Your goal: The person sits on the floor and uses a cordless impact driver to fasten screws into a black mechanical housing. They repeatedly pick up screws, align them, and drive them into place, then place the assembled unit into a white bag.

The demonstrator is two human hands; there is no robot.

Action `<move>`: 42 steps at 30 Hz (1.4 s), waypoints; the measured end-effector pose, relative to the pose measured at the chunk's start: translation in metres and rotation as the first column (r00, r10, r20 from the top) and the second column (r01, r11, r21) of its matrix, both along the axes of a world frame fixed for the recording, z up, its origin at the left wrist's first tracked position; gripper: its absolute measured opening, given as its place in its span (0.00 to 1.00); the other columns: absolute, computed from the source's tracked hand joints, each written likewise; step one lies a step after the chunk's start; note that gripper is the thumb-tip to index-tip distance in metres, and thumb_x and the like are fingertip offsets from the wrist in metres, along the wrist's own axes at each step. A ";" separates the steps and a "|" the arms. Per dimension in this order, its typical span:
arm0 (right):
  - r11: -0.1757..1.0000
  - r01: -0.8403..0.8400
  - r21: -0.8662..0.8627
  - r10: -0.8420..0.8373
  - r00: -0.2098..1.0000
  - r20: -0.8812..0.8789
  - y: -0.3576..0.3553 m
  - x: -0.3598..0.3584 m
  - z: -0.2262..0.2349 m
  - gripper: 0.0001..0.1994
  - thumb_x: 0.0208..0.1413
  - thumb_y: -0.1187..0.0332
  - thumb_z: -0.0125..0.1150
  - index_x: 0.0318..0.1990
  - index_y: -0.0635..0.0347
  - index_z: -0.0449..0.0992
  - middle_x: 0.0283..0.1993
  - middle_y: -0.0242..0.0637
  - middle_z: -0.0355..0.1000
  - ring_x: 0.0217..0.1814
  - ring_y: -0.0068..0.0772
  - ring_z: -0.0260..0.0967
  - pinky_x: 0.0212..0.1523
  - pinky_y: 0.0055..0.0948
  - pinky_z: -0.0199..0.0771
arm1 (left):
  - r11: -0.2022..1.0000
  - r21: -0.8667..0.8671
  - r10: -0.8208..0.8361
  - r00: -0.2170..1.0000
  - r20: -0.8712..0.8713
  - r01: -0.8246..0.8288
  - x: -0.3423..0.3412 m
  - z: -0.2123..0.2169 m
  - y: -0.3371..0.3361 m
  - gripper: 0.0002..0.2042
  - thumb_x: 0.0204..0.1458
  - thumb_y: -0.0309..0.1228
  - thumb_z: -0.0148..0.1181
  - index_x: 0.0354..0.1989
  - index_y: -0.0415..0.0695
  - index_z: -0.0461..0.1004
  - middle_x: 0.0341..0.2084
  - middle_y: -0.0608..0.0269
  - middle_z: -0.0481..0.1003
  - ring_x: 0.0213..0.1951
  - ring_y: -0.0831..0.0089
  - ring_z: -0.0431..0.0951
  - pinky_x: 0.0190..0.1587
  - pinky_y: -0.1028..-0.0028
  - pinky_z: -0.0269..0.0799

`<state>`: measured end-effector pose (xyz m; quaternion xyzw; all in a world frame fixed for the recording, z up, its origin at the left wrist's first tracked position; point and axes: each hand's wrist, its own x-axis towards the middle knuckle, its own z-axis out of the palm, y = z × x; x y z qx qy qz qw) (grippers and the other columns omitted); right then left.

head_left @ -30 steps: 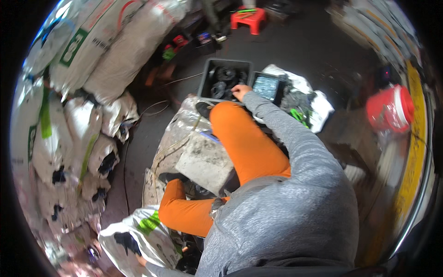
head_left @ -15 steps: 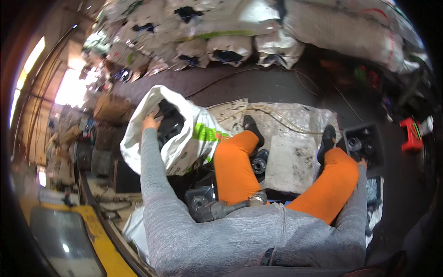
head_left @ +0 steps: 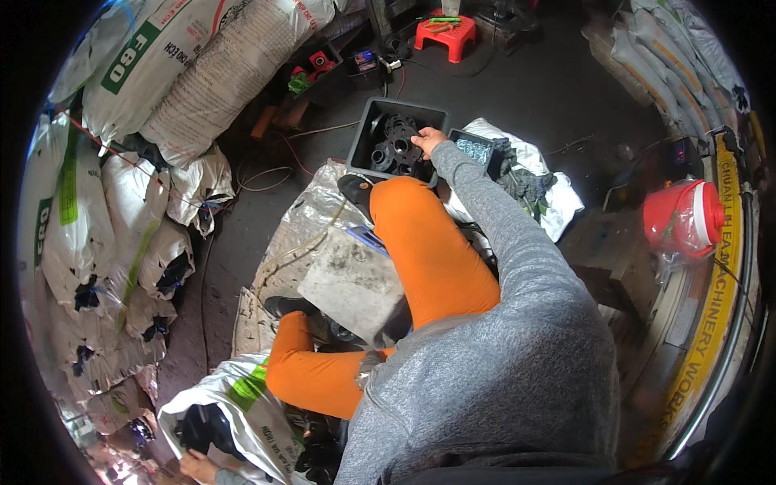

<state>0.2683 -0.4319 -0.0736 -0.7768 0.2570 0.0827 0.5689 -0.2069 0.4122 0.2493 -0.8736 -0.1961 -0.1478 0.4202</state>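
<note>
At the lower left, my left hand (head_left: pixel 196 467) is closed on the rim of an open white woven sack (head_left: pixel 279 432) with a green stripe. Dark moulded parts (head_left: pixel 206 427) lie inside its mouth. My right arm stretches forward to a dark grey plastic bin (head_left: pixel 364 121). There my right hand (head_left: pixel 428 141) has its fingers closed on the edge of a black ring-shaped part (head_left: pixel 400 146) with a round hole. Several similar black parts lie around it in the bin.
Beside the bin stands a small tray of shiny small pieces (head_left: pixel 475 150), next to dark gloves (head_left: pixel 525 182) on a white sack. A red stool (head_left: pixel 446 34) stands beyond. Full sacks (head_left: pixel 121 218) are piled at left; a red jug (head_left: pixel 683 214) is at right.
My view has swung to the right. My right hand, beside the bin before, is now over it at a black part. My left hand stays at the white sack's mouth.
</note>
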 end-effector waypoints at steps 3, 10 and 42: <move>0.958 0.160 0.237 -0.175 0.983 0.045 -0.006 -0.006 0.012 0.20 0.52 0.59 0.65 0.49 0.58 0.72 0.41 0.39 0.73 0.40 0.37 0.73 0.33 0.40 0.77 | 0.972 0.068 -0.232 0.959 0.162 0.224 -0.010 0.083 -0.060 0.12 0.56 0.32 0.53 0.44 0.40 0.75 0.38 0.51 0.75 0.42 0.55 0.74 0.48 0.62 0.70; 0.616 0.004 0.788 -0.236 0.955 0.180 0.016 -0.054 0.081 0.09 0.56 0.62 0.60 0.38 0.58 0.75 0.34 0.35 0.75 0.31 0.31 0.75 0.31 0.34 0.79 | 0.392 -0.742 -0.139 0.832 0.537 0.544 0.036 0.139 -0.267 0.11 0.57 0.23 0.52 0.48 0.36 0.72 0.36 0.58 0.73 0.40 0.70 0.73 0.43 0.74 0.69; 0.744 -0.665 0.070 0.668 0.736 -0.105 0.230 -0.175 -0.007 0.17 0.44 0.55 0.69 0.41 0.52 0.81 0.43 0.38 0.77 0.47 0.36 0.73 0.51 0.32 0.69 | -0.143 -0.985 -0.279 0.959 -0.050 -0.093 0.070 -0.166 -0.409 0.13 0.50 0.31 0.62 0.42 0.40 0.76 0.35 0.53 0.78 0.34 0.63 0.79 0.38 0.67 0.73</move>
